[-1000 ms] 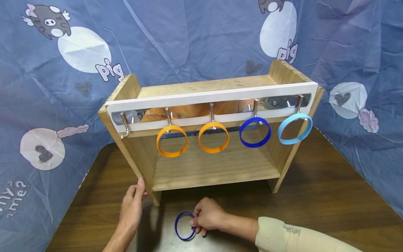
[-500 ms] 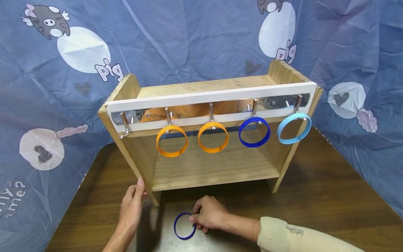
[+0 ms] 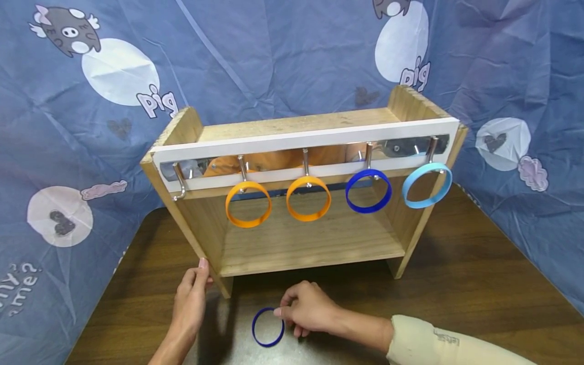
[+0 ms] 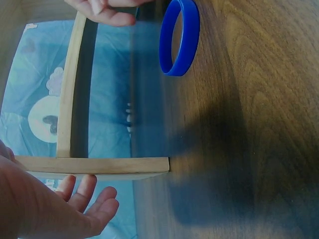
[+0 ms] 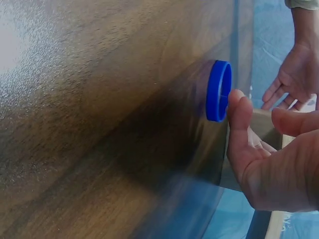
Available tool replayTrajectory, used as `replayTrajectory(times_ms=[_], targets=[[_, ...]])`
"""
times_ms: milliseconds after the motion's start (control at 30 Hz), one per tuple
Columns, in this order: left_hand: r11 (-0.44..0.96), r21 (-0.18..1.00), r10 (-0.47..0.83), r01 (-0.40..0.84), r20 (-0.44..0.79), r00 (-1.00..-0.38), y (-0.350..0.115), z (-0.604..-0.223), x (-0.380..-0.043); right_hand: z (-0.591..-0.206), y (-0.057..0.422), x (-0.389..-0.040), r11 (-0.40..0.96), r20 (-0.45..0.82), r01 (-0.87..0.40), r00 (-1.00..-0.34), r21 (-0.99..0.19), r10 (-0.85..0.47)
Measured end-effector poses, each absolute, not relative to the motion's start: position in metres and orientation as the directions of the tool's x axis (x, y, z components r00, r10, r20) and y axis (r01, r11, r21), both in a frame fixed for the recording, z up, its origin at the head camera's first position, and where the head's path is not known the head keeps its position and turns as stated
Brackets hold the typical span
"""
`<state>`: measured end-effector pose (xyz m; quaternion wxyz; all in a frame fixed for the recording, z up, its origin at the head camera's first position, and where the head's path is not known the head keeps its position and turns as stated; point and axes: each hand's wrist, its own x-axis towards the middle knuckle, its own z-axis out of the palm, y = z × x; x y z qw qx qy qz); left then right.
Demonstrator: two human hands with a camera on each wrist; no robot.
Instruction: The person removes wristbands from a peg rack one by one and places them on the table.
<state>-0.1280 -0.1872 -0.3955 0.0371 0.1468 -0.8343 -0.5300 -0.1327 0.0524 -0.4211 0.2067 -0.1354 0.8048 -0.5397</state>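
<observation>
A dark blue ring (image 3: 253,329) lies flat on the table before the wooden shelf (image 3: 315,243). My right hand (image 3: 310,306) is low over the table at the ring's right side, its thumb overlapping the rim in the head view. In the right wrist view the thumb and index finger stand apart, with the ring (image 5: 215,92) just beyond a fingertip. My left hand (image 3: 190,299) holds the shelf's left side panel near the bottom, thumb at the front edge and fingers (image 4: 102,206) along the outer face.
Metal hooks line a white-backed rail (image 3: 296,134) on the shelf's upper front. Two orange rings (image 3: 228,208), a blue ring (image 3: 349,197) and a light blue ring (image 3: 429,203) hang there. The leftmost hook (image 3: 180,182) is bare. Blue printed cloth (image 3: 274,61) stands behind the table.
My right hand has drawn slightly right, and its fingers have loosened away from the ring on the table. The left hand keeps its place on the shelf.
</observation>
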Motion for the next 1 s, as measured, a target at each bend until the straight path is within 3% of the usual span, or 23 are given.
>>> replayTrajectory(times_ms=[200,767,1000], targets=[[0.384,0.901,-0.272,-0.2,-0.096,-0.957,-0.188,-0.396,-0.128,-0.411,0.057,-0.134,0.261,-0.194,0.071,-0.853,-0.963,-0.484],[0.385,0.903,-0.268,-0.189,-0.086,-0.959,-0.188,-0.397,-0.128,-0.389,0.067,-0.137,0.09,-0.186,0.164,-0.809,-0.982,-0.558],[0.386,0.903,-0.267,-0.188,-0.086,-0.96,-0.189,-0.397,-0.128,-0.384,0.068,-0.139,0.021,-0.155,0.172,-0.822,-0.985,-0.548]])
